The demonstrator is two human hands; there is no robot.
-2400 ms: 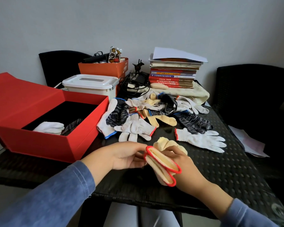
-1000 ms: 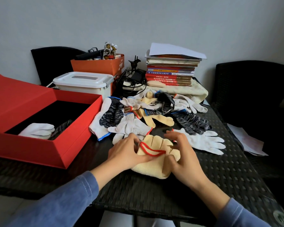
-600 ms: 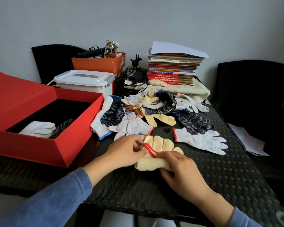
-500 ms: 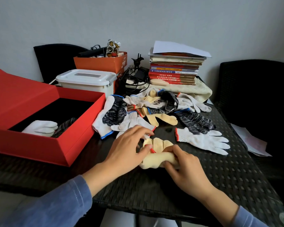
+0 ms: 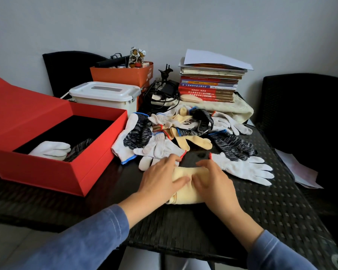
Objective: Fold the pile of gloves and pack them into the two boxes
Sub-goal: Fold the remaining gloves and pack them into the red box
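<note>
The red box [image 5: 98, 170] stands open at the left with a folded white glove [image 5: 51, 150] inside; the loose pile of gloves [image 5: 164, 131] lies just beside it. The left hand [image 5: 160, 178] and right hand [image 5: 213, 182] now press flat on the cream glove pair [image 5: 183, 199] on the bench [image 5: 261, 211], each grip wide, pinching nothing. Its red cuff, showing a moment ago, is tucked away, so this fold looks finished and ready for boxing.

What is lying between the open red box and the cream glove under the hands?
Only bare black table, seen in the head view; the left hand covers the left end of the cream glove.
</note>
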